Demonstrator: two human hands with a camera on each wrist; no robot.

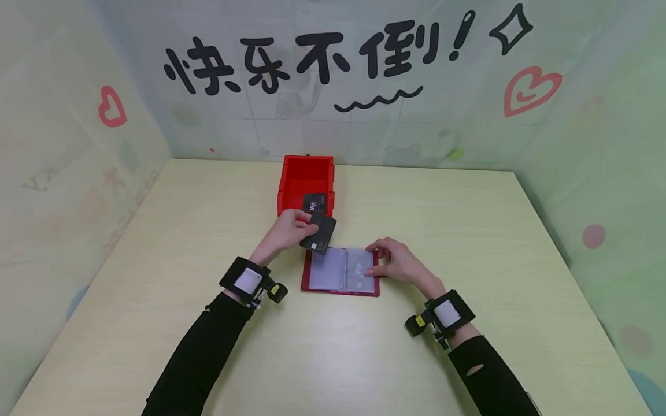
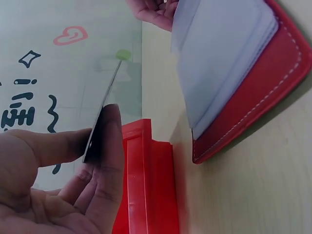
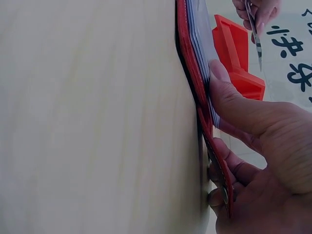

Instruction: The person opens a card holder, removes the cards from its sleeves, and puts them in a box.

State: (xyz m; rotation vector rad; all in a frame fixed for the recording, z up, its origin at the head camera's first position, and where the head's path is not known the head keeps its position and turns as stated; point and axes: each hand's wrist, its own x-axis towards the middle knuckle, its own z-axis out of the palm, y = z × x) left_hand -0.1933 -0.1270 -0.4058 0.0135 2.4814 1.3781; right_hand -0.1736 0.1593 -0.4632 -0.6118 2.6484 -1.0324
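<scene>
My left hand point(image 1: 291, 232) pinches a black card point(image 1: 321, 236) between thumb and fingers, above the near end of a red bin. The left wrist view shows this card point(image 2: 108, 92) nearly edge-on. Below it an open red card holder point(image 1: 326, 271) with clear sleeves lies on the table. At its right edge my right hand point(image 1: 399, 261) grips the holder, thumb point(image 3: 222, 87) on the sleeves and fingers curled at the cover. A pale "Vip" mark shows through the right-hand sleeve. Another black card point(image 1: 314, 202) marked "Vip" is at the bin's near end.
The red bin point(image 1: 281, 193) stands at the back of the pale wooden table point(image 1: 218, 208), just behind the card holder. Printed cloth walls point(image 1: 322, 133) enclose the table at the back and both sides. Each wrist wears a black camera mount point(image 1: 248, 282).
</scene>
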